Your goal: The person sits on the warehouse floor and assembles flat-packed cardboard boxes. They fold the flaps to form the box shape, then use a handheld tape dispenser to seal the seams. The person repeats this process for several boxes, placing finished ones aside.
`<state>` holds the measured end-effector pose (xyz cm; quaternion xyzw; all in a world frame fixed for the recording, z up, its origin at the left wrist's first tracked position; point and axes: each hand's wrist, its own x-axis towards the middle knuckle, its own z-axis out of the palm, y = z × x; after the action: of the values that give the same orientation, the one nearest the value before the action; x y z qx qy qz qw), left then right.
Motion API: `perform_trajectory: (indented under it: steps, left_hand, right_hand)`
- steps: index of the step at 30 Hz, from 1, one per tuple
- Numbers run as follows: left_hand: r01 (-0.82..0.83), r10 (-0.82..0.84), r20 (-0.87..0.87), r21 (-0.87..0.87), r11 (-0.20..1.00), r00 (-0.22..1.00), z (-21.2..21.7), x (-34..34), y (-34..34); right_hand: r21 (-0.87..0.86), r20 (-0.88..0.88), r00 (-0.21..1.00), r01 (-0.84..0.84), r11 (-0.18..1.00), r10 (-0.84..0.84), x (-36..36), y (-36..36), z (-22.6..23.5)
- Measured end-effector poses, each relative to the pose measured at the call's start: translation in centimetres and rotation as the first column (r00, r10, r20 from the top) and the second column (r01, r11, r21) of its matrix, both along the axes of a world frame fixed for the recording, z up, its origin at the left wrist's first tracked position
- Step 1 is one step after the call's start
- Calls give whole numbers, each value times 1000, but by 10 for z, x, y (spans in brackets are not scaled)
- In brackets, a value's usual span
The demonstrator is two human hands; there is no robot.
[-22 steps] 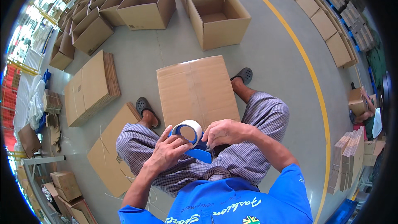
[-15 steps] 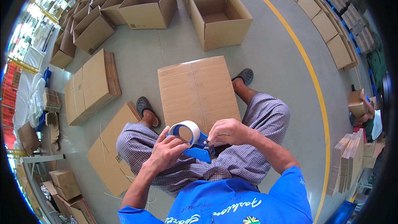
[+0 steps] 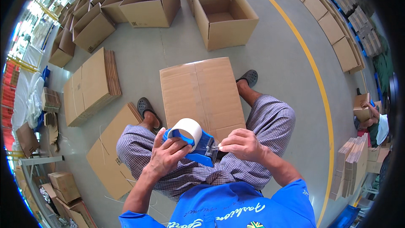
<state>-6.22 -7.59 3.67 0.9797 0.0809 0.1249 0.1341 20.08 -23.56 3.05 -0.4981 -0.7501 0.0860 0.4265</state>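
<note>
My left hand [image 3: 170, 154] is wrapped round a blue tape dispenser [image 3: 202, 159] carrying a wide roll of tape [image 3: 190, 130]. Close to the dispenser's cutting end, the fingers of my right hand [image 3: 243, 145] are pinched together. A thin, shiny strip, apparently the tape's loose end, runs from the dispenser to these fingertips. Both hands are above my lap. Between my legs stands a closed cardboard box [image 3: 201, 93], a strip of clear tape along the seam of its top.
Open cardboard boxes [image 3: 225, 29] stand beyond, with several more at the far left. Tied stacks of flat cardboard [image 3: 93, 86] lie left of my foot. A yellow line [image 3: 310, 55] curves along the floor at right. A co-worker [image 3: 373, 122] handles a box at far right.
My right hand has drawn a little to the right and down, away from the dispenser, with the strip showing between. The dispenser has tilted slightly in my left hand.
</note>
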Motion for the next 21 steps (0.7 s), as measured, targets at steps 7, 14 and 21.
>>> perform_trajectory:
  steps: [7,14,21]
  left_hand:
    - [-21,18,28,120,992,999,0,0,2]
    - [-50,33,95,185,981,995,12,7,3]
    - [-9,-3,48,263,965,999,27,14,12]
  right_hand:
    - [58,215,968,119,991,-129,-12,-10,8]
    - [20,-12,931,364,931,-364,-34,-31,-1]
    - [-66,-125,874,464,883,-469,-14,-23,3]
